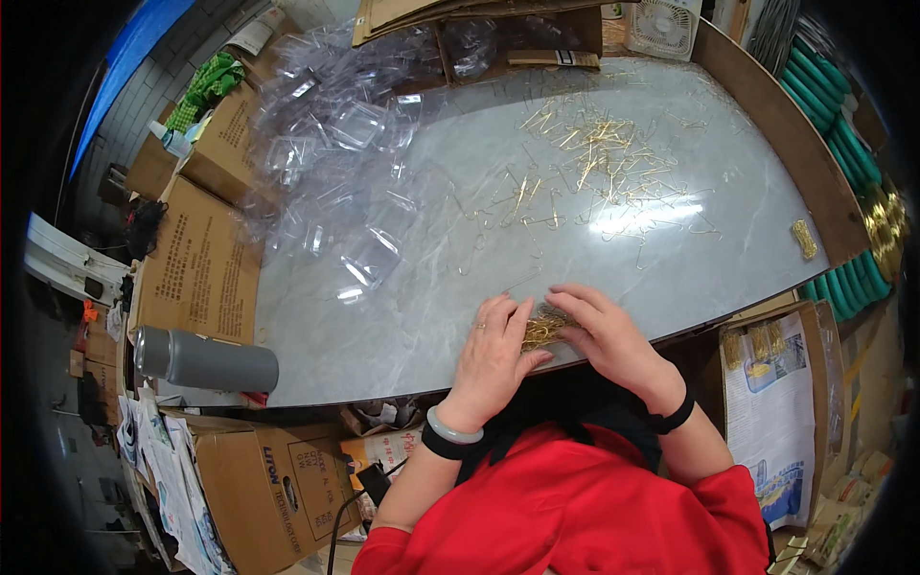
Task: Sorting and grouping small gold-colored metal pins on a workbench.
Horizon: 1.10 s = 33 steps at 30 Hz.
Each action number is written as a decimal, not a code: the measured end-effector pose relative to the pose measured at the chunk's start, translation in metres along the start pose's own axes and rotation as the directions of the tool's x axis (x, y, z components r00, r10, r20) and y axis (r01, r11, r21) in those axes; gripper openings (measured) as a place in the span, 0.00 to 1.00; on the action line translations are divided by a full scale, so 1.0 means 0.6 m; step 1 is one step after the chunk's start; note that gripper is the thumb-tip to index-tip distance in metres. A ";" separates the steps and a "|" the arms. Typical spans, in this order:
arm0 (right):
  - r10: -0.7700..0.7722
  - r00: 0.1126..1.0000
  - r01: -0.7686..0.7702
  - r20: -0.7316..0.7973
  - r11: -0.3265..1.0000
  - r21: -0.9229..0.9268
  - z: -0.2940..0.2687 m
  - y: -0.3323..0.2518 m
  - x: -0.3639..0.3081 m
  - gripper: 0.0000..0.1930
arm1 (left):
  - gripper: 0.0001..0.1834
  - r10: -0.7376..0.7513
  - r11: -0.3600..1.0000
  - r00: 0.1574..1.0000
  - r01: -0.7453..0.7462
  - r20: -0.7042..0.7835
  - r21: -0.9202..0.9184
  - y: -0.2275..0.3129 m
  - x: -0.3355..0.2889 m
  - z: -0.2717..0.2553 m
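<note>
At the table's near edge, a small bundle of gold wire hooks (pixel 542 329) lies between my two hands. My left hand (pixel 491 353) presses against its left side, with the fingers bent and the thumb along the near side. From the right, my right hand (pixel 606 333) curves over the bundle, its fingertips on the far end. Both hands partly cover the hooks. Farther out, a loose heap of gold wire hooks (pixel 606 153) spreads over the grey marbled table (pixel 431 335), with single hooks scattered toward me.
Clear plastic boxes (pixel 359 125) pile up at the left. A grey bottle (pixel 220 360) lies by the left edge near a cardboard box (pixel 206 264). A tied hook bundle (pixel 803 240) sits at the right by a brown raised border (pixel 795 134). A white fan (pixel 663 29) stands at the back.
</note>
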State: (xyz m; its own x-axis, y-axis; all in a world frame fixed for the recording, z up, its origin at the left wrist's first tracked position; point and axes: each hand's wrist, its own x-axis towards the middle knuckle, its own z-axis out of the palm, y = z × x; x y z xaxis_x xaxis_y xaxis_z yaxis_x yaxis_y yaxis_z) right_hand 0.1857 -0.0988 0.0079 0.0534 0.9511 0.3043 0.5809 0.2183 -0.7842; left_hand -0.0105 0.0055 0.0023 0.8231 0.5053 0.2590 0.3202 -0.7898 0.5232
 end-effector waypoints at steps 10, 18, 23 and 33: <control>-0.007 0.987 0.018 -0.160 0.998 0.068 0.069 -0.044 -0.004 0.40 | 0.35 0.090 0.994 0.993 -0.084 -0.075 0.073 0.001 0.007 0.009; -0.045 0.990 0.087 0.132 0.941 -0.328 -0.018 -0.013 0.017 0.52 | 0.36 0.065 0.997 0.989 -0.070 -0.134 -0.033 -0.001 -0.003 0.009; -0.099 0.971 0.163 0.218 0.941 -0.297 -0.024 0.009 0.035 0.44 | 0.35 0.081 0.995 0.988 -0.088 -0.130 -0.049 -0.001 -0.003 0.005; -0.050 0.989 0.040 -0.140 0.996 -0.076 0.091 -0.040 0.004 0.35 | 0.37 0.100 0.988 0.992 -0.090 -0.076 0.129 -0.015 -0.002 0.019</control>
State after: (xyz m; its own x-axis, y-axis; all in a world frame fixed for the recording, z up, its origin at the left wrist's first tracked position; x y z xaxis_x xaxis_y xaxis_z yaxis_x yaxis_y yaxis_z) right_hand 0.1276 -0.0899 -0.0017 0.1371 0.8990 0.4159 0.6430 0.2386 -0.7278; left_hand -0.0088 0.0080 -0.0121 0.8128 0.4490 0.3713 0.3031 -0.8701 0.3887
